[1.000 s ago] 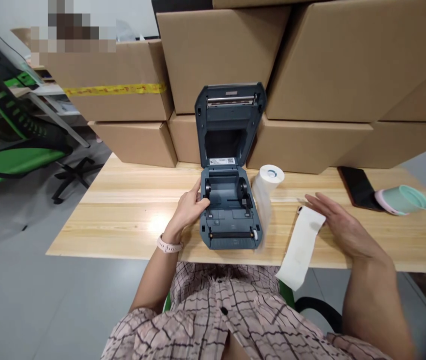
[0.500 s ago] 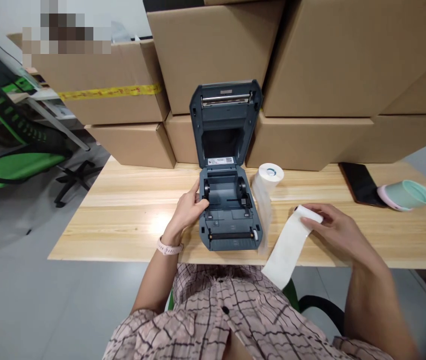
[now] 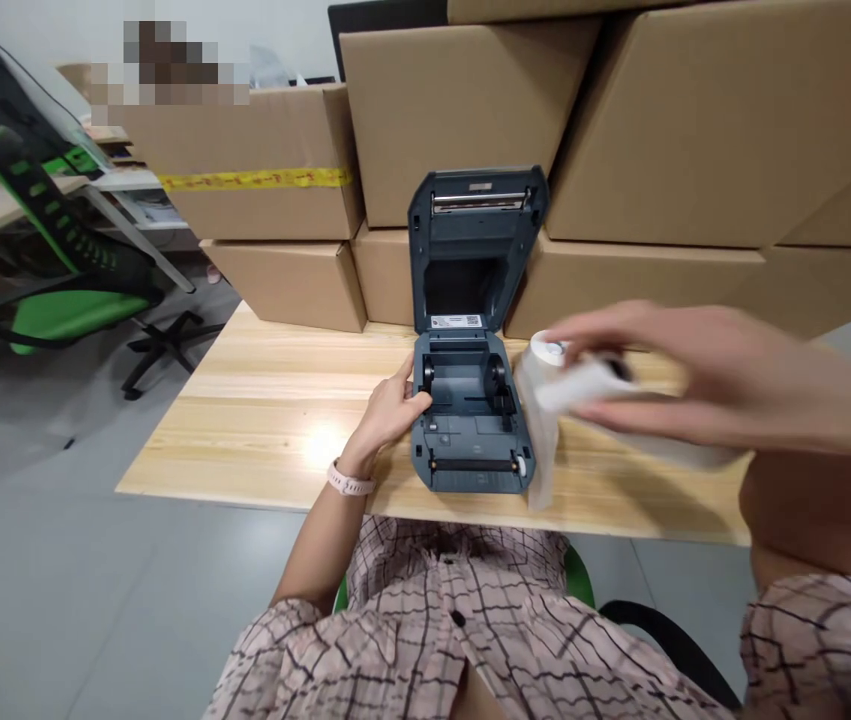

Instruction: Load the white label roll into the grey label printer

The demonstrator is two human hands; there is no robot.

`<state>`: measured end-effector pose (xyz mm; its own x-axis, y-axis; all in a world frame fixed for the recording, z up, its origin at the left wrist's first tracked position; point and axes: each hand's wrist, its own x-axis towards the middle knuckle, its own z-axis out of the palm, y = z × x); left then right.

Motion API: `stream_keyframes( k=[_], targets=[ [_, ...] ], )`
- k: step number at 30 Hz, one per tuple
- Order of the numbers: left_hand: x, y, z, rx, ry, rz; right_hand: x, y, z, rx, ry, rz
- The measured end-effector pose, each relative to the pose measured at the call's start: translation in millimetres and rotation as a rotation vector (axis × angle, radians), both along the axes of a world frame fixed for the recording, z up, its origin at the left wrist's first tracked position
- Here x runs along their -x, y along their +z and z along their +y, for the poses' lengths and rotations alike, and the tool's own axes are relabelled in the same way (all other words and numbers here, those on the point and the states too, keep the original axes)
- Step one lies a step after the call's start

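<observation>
A dark grey label printer [image 3: 464,425] stands on the wooden table with its lid [image 3: 474,240] raised and its roll bay bare. My left hand [image 3: 393,408] grips its left side wall, thumb over the rim. To the right, in the air above the table, my right hand [image 3: 684,365] is closed around a small roll of white labels [image 3: 579,386]; motion blurs both. A dark core end shows in that roll, and its loose strip trails under the hand. Partly behind my right fingers, another white roll [image 3: 543,350] stands by the printer, with a translucent strip [image 3: 543,460] hanging beside it.
Stacked cardboard boxes [image 3: 462,110] line the back of the table [image 3: 245,410]. A green office chair [image 3: 80,310] stands on the floor to the left. Someone is partly visible behind the boxes at upper left.
My right hand has lifted the small label roll up and turned it near the standing roll. The forearm now covers the phone and cup area. My left hand keeps its grip; the view has shifted slightly.
</observation>
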<state>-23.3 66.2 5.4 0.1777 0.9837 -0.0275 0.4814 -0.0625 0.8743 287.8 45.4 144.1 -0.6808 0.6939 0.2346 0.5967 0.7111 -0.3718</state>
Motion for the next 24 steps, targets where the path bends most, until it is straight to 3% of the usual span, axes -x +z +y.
stream_keyframes(
  k=[2,5,8,13,16,18,24],
  targets=[
    [0,0.1,0,-0.003,-0.001,-0.002,47,0.5,27,-0.051,0.164,-0.209],
    [0,-0.1,0,-0.002,0.003,0.002,101,-19.8,53,-0.036,0.199,-0.524],
    [1,-1.0,2,-0.005,0.001,0.013,127,-41.8,64,0.101,0.219,-0.714],
    [1,-2.3,3,0.007,-0.003,0.022,125,-41.1,87,0.480,0.386,-0.690],
    [1,-1.5,3,0.006,-0.010,0.029,113,-34.8,106,0.936,0.295,-0.513],
    [1,-0.5,2,0.003,-0.011,0.036,106,-36.5,116,1.116,0.229,-0.434],
    [1,0.9,2,-0.001,-0.012,0.049,109,-56.9,129,1.213,0.247,-0.447]
  ],
)
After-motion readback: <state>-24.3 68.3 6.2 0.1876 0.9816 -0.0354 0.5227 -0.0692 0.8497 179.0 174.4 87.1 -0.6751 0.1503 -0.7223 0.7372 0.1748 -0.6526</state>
